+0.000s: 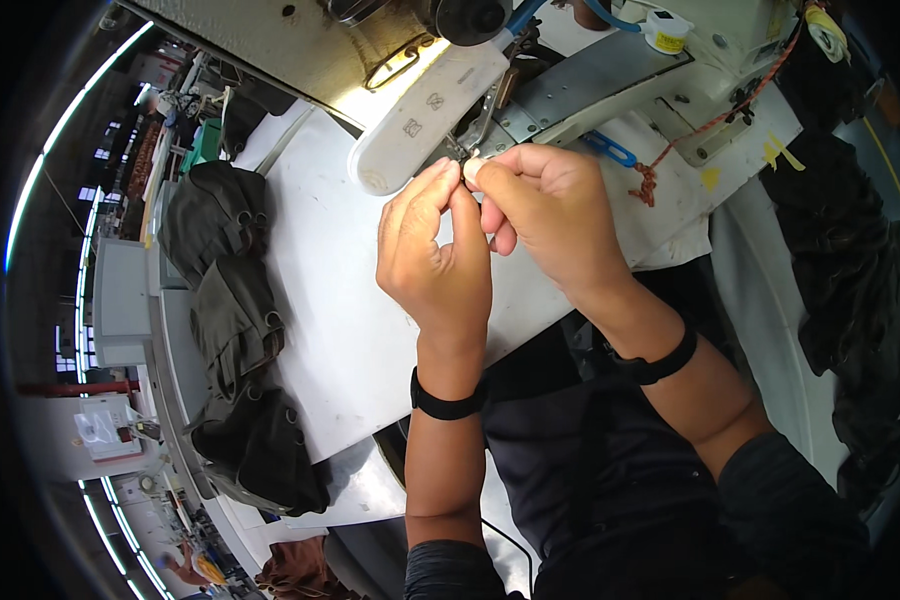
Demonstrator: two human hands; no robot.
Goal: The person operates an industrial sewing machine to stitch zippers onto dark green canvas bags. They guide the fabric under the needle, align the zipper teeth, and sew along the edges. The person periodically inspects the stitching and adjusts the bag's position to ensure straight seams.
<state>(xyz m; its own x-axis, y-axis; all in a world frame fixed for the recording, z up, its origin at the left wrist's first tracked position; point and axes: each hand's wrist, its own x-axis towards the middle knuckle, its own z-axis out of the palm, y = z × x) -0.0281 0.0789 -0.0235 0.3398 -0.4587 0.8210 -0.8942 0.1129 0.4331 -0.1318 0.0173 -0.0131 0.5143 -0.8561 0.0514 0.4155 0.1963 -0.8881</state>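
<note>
Our left hand and right hand pinch a small, mostly hidden dark piece beside the sewing machine, above the white bench.

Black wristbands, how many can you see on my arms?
2: one black wristband around the left wrist, another around the right wrist. Any under the sleeves would be hidden.

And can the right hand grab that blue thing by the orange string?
Probably yes: the blue thing lies right beside the right hand, with nothing seen covering it, though that hand's fingertips are pinched beside the left hand.
</note>
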